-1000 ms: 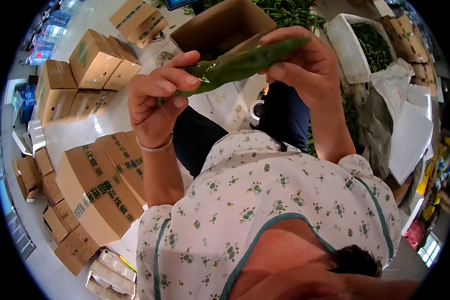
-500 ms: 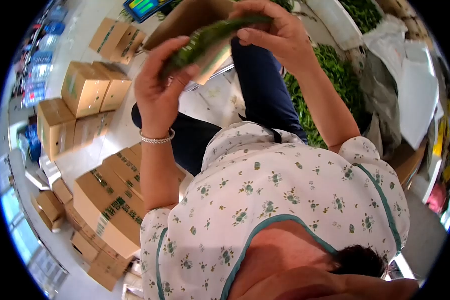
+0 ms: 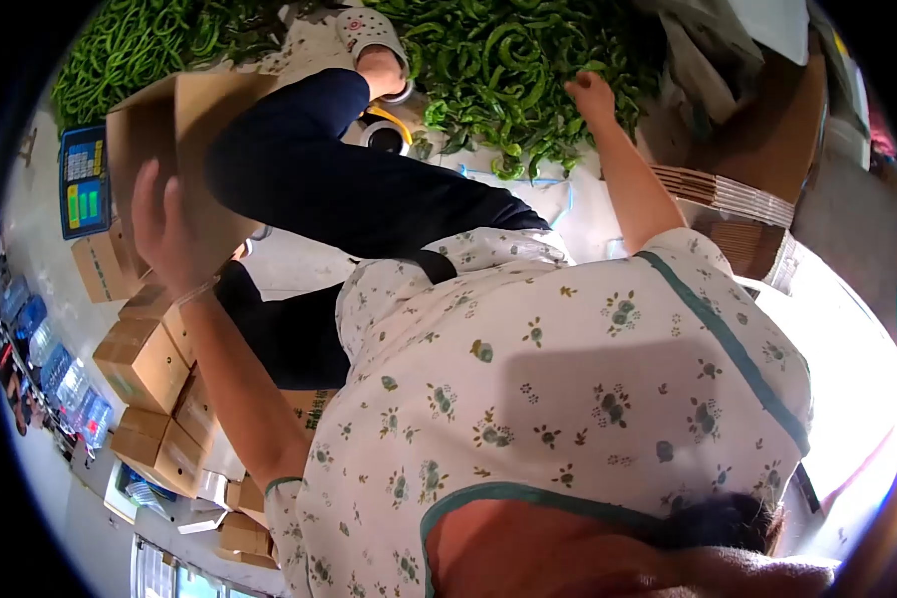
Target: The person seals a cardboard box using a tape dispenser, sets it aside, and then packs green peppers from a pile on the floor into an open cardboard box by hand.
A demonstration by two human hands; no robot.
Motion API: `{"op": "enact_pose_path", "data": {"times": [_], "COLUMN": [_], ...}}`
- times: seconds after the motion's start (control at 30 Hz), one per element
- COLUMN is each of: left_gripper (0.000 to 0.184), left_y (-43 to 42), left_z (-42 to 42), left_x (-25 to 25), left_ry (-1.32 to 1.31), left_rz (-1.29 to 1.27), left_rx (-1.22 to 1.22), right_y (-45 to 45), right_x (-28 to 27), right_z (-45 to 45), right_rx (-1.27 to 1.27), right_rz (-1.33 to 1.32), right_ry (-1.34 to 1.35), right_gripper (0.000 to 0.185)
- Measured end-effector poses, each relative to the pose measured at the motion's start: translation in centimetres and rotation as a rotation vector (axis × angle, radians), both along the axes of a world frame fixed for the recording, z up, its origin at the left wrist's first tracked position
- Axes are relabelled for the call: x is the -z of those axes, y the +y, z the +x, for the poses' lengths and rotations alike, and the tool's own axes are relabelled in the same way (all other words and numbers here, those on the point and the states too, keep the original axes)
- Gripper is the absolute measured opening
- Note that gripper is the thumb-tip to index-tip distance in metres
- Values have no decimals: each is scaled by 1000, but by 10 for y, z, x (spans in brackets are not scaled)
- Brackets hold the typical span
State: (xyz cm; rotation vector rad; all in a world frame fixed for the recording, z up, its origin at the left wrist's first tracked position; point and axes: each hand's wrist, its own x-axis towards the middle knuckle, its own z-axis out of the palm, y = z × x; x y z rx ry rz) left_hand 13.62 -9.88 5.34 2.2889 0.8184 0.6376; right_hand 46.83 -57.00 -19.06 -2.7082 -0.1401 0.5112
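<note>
My left hand (image 3: 165, 231) is raised in front of the open cardboard carton (image 3: 219, 110), its fingers stretched out and nothing in them. On the other side, my right hand (image 3: 594, 98) is at the edge of a big heap of long green peppers (image 3: 508, 60). Its fingers are bent inward, and what they hold, if anything, does not show. Many of the peppers are curled. My bent knee (image 3: 279, 149) covers part of the carton.
A blue scale display (image 3: 86, 181) stands beside the carton. More thin green peppers (image 3: 120, 60) lie at the upper left. Stacked cartons (image 3: 142, 364) and water bottles (image 3: 70, 384) are on the left. Flattened cardboard (image 3: 728, 194) and a grey sack (image 3: 703, 75) are at right.
My hands have moved apart; the green peppers held between them are gone from view there. My left hand is now by the carton, my right at the heap. The view has turned right.
</note>
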Motion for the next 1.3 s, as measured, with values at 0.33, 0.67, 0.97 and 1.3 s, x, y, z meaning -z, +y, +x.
{"op": "enact_pose_path", "data": {"times": [0.33, 0.67, 0.97, 1.3], "left_gripper": [22, 17, 16, 17], "left_y": [-63, -77, -81, -85], "left_z": [103, 112, 106, 106], "left_x": [-27, -38, -66, -56], "left_ry": [23, 122, 84, 53], "left_rz": [538, 595, 547, 480], "left_rx": [339, 259, 273, 260], "right_y": [73, 179, 147, 161], "right_x": [8, 29, 5, -3], "right_z": [-25, -15, -26, -8], "right_rx": [-270, -296, -337, -405], "right_rz": [5, -394, -424, -428], "right_ry": [8, 96, -2, 122], "right_gripper": [80, 89, 60, 63]}}
